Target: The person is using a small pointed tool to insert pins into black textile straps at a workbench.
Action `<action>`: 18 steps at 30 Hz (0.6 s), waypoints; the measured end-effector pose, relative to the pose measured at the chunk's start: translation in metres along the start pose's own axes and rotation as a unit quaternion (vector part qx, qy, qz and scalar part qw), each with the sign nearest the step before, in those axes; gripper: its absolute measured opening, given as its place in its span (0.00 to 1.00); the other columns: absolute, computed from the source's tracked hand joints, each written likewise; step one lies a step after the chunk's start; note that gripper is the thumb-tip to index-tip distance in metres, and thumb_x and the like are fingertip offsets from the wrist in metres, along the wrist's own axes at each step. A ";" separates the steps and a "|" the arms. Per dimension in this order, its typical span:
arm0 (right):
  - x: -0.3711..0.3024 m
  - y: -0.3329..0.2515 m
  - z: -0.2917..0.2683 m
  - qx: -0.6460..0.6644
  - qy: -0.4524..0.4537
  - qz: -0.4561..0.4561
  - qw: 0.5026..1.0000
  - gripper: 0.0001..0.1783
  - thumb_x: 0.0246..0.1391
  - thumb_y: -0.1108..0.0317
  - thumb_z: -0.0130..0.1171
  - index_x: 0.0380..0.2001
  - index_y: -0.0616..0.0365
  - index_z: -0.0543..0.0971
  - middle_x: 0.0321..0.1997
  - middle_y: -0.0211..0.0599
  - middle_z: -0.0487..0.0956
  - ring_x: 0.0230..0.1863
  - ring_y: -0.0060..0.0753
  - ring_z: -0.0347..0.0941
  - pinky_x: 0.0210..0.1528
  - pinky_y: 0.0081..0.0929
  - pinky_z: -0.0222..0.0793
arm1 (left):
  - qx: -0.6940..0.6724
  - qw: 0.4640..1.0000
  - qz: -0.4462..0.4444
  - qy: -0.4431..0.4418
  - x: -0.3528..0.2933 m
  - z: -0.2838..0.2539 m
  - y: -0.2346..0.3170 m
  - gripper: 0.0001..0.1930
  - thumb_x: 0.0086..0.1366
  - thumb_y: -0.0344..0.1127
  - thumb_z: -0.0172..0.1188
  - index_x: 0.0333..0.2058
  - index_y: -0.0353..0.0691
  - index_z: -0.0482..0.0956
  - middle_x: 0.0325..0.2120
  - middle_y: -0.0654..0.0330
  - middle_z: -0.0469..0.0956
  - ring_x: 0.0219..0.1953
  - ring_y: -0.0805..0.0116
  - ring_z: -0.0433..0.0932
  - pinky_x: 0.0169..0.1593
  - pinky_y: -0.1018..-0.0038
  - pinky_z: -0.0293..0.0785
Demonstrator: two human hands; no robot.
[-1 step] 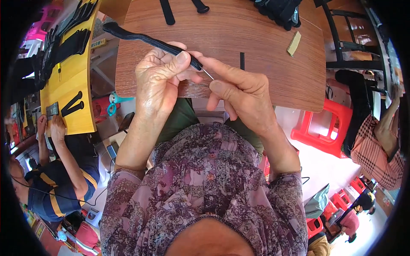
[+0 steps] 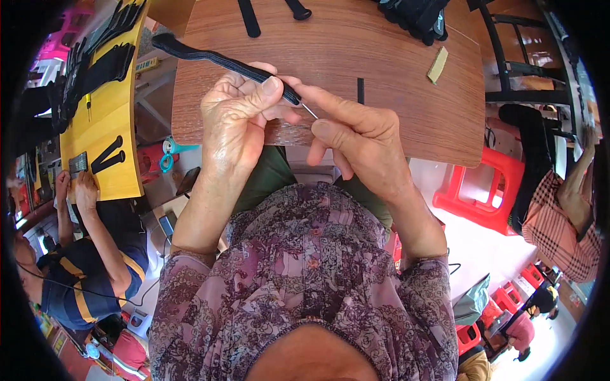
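Strap [image 2: 219, 59] of black ribbed fabric stretches above a brown wood-grain table [image 2: 406, 82], its broader end jutting past the table's left edge and its other end in the bare hands of a person wearing a purple patterned shirt [image 2: 311, 254]. The left hand [image 2: 232, 120] pinches the fabric between thumb and fingers, close to that end. The right hand [image 2: 361, 132] clasps a slim metal rod [image 2: 309, 110] between thumb and fingers, slanting up to the strap's end; whether it enters the fabric cannot be made out. Beyond the right hand, a short black strip [image 2: 360, 91] lies on the table, with a tan block [image 2: 437, 65] farther right, two black bands [image 2: 249, 18] toward the far side and a black bundle [image 2: 416, 19] at far right. At left, a co-worker's hands [image 2: 86, 190] meet the near end of a yellow table [image 2: 121, 181], beside two slim black pieces [image 2: 108, 162]. A red plastic stool [image 2: 476, 197] stands at right.
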State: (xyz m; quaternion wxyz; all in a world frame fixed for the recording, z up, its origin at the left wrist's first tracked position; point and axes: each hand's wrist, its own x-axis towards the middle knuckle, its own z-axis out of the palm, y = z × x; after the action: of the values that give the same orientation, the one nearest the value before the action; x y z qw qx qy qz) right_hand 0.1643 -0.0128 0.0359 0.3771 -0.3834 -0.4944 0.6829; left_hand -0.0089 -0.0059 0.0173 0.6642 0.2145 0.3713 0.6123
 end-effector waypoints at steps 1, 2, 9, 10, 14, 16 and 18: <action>0.000 0.000 0.000 0.000 0.000 0.000 1.000 0.21 0.52 0.77 0.51 0.51 0.54 0.73 0.37 0.33 0.80 0.21 0.15 0.72 0.12 0.10 0.61 | 0.003 1.000 0.005 0.002 0.000 -0.001 0.000 0.10 0.54 0.20 0.59 0.36 0.28 0.71 0.28 0.51 0.77 0.28 0.63 0.79 0.26 0.69 0.80; 0.001 0.000 0.000 0.006 0.000 0.015 1.000 0.22 0.51 0.77 0.51 0.51 0.55 0.73 0.37 0.35 0.80 0.21 0.15 0.72 0.11 0.11 0.61 | 0.006 1.000 0.010 0.005 0.000 -0.002 0.000 0.10 0.54 0.20 0.59 0.36 0.28 0.71 0.28 0.52 0.76 0.28 0.63 0.79 0.26 0.69 0.80; 0.002 0.001 0.001 0.000 0.005 0.051 0.999 0.21 0.50 0.77 0.51 0.50 0.55 0.74 0.35 0.36 0.80 0.20 0.16 0.73 0.10 0.11 0.62 | 0.003 0.999 0.030 0.015 -0.001 -0.003 -0.003 0.10 0.53 0.19 0.59 0.35 0.28 0.71 0.27 0.52 0.75 0.31 0.60 0.79 0.24 0.68 0.81; 0.003 0.002 0.002 0.000 0.006 0.051 0.999 0.21 0.50 0.77 0.51 0.50 0.55 0.74 0.35 0.36 0.80 0.20 0.16 0.73 0.10 0.11 0.62 | 0.010 0.999 0.038 0.016 -0.001 -0.003 -0.003 0.10 0.53 0.19 0.59 0.35 0.27 0.71 0.28 0.51 0.76 0.32 0.59 0.79 0.24 0.68 0.81; 0.005 0.007 0.001 -0.011 0.014 0.060 0.998 0.20 0.50 0.76 0.52 0.48 0.52 0.76 0.28 0.34 0.79 0.18 0.15 0.71 0.10 0.12 0.60 | 0.038 0.997 0.064 0.018 -0.003 -0.001 -0.001 0.10 0.53 0.18 0.59 0.35 0.27 0.71 0.29 0.45 0.77 0.30 0.59 0.79 0.24 0.69 0.81; 0.006 0.008 0.001 -0.015 0.014 0.073 0.997 0.20 0.50 0.76 0.52 0.48 0.51 0.76 0.26 0.33 0.79 0.17 0.14 0.69 0.10 0.12 0.59 | 0.059 0.995 0.084 0.020 -0.003 0.000 -0.002 0.11 0.52 0.18 0.59 0.35 0.27 0.71 0.30 0.44 0.77 0.29 0.60 0.79 0.25 0.70 0.80; 0.007 0.008 0.003 0.006 0.020 0.081 0.996 0.20 0.50 0.80 0.52 0.48 0.54 0.76 0.20 0.34 0.78 0.16 0.16 0.70 0.10 0.09 0.55 | 0.080 0.991 0.103 0.022 -0.003 -0.001 -0.003 0.11 0.52 0.18 0.59 0.36 0.27 0.70 0.30 0.42 0.77 0.28 0.60 0.79 0.25 0.71 0.80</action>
State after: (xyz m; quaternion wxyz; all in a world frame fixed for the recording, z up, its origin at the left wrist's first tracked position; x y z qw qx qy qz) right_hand 0.1571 -0.0094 0.0275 0.3322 -0.4334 -0.4499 0.7067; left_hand -0.0073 -0.0100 0.0149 0.5700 0.2905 0.4091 0.6506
